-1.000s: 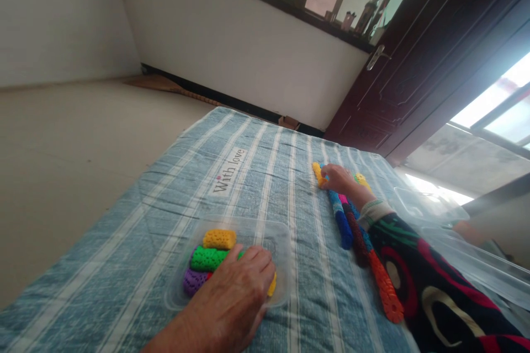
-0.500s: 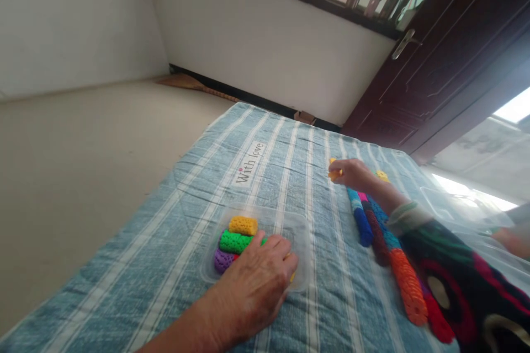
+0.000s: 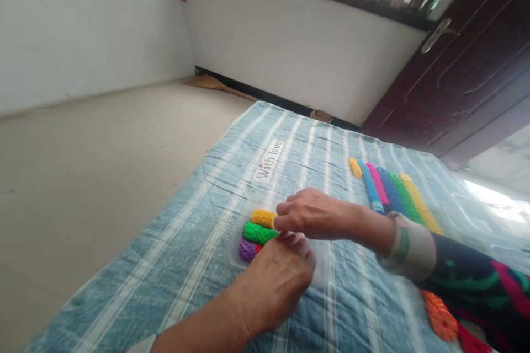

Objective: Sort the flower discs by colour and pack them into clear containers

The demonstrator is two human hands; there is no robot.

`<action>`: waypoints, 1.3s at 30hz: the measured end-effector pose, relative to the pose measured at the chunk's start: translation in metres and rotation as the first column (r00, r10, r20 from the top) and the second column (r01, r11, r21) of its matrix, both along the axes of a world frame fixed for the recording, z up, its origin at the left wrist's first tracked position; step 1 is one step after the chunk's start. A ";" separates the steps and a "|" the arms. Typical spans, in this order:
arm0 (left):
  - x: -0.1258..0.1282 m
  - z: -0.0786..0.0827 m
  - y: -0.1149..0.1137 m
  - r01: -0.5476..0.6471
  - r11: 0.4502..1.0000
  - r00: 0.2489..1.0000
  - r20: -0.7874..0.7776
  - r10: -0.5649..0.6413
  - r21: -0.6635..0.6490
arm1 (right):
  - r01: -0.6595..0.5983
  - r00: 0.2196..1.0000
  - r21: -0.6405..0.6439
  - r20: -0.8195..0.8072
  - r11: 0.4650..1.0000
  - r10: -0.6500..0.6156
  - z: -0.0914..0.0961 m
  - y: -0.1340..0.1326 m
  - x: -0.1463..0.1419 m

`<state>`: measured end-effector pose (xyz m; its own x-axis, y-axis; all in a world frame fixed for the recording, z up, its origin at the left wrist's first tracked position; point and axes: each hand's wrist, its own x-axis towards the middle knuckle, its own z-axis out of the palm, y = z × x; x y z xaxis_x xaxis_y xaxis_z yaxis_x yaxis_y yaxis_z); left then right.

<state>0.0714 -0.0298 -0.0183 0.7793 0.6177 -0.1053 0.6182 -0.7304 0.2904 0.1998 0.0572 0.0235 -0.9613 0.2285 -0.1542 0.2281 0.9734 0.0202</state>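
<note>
My left hand [image 3: 275,281] lies on a clear plastic tray [image 3: 322,266], fingers stretched over its contents. The tray holds short crocheted rollers: a yellow one [image 3: 264,218], a green one [image 3: 259,233] and a purple one [image 3: 247,249]. My right hand [image 3: 310,212] hovers over the tray with its fingers curled beside the yellow roller; I cannot see what is in them, if anything. Its fingertips nearly meet those of my left hand.
On the striped blue blanket [image 3: 199,242], long rollers [image 3: 391,193] of several colours lie side by side at the right, with a short yellow piece [image 3: 355,167] at their left. An orange roller [image 3: 439,317] lies under my right sleeve. A dark door [image 3: 476,66] stands behind. Bare floor lies to the left.
My right hand left the row of long rollers and came left to the tray. The short yellow piece now lies on the blanket. The view has swung to the right.
</note>
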 end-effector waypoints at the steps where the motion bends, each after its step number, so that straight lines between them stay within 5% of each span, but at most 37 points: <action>1: 0.000 0.002 0.000 0.003 1.000 1.000 -0.002 -0.003 -0.003 | -0.015 1.000 0.006 0.012 1.000 0.015 -0.001 0.001 -0.002; 14: 0.000 0.001 0.001 0.011 1.000 0.999 0.044 -0.012 0.014 | -0.012 0.999 0.022 -0.045 1.000 0.013 -0.011 -0.002 0.000; 18: 0.000 -0.001 0.001 0.016 1.000 0.998 0.060 -0.017 0.019 | 0.153 0.963 0.034 -0.228 0.988 -0.141 -0.010 0.002 0.024; 21: 0.000 -0.001 0.000 0.005 1.000 0.998 0.069 -0.006 0.019 | 0.426 0.835 0.008 -0.390 0.905 -0.389 -0.006 0.021 0.058; 25: 0.001 0.001 0.002 -0.046 0.999 0.997 0.056 0.047 -0.023 | 0.727 0.624 -0.019 -0.398 0.686 -0.673 -0.006 0.063 0.114; 29: 0.001 0.001 0.005 -0.063 0.996 0.998 0.024 0.065 -0.063 | 0.903 0.409 0.010 -0.319 0.429 -0.855 -0.015 0.094 0.160; 31: 0.002 0.000 0.007 -0.058 0.995 0.998 0.013 0.059 -0.078 | 0.934 0.352 0.038 -0.272 0.356 -0.895 -0.021 0.102 0.173; 33: 0.003 -0.001 0.008 -0.057 0.995 0.998 0.004 0.058 -0.086 | 0.935 0.355 0.090 -0.205 0.343 -0.912 -0.026 0.107 0.178; 39: 0.002 -0.007 0.009 -0.083 0.993 0.996 -0.015 0.082 -0.083 | 0.885 0.425 0.202 0.025 0.421 -0.905 -0.034 0.126 0.181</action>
